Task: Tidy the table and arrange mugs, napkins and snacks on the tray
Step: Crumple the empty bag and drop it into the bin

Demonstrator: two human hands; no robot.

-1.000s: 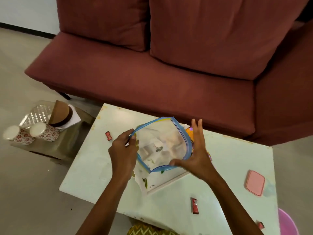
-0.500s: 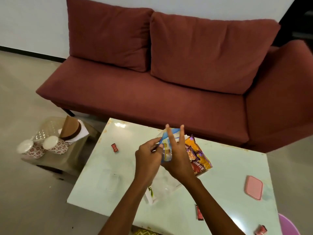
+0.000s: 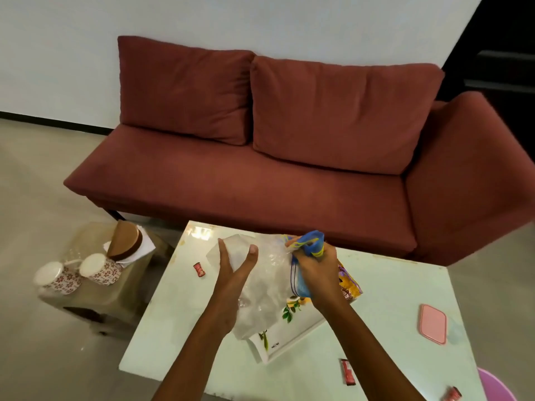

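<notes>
Since the earlier frame the right hand has been bunching the blue zip end of the plastic bag into its fist, while the left hand has been sliding out along the clear body.

Behind everything a red sofa is filling the far side. In front of it the white desk is carrying most of the clutter. To its left, a low side table is holding what probably still has to come across.

On the desk the flowered tray is lying partly under the bag, so little of it is showing. The bag is being held above it. The right hand is clenching around the gathered top, likely to squeeze air out and close it. The left hand is lying released, with straight fingers and thumb spread against the clear plastic to steady it.

A snack packet is peeking out just behind the right wrist; whether it is lying on the tray is unclear. Two patterned mugs are standing upside down on the side table, well apart from the tray, with napkins just behind them.

A pink lid is lying near the desk's right edge. Small red sweets are lying scattered and waiting to be gathered.
</notes>
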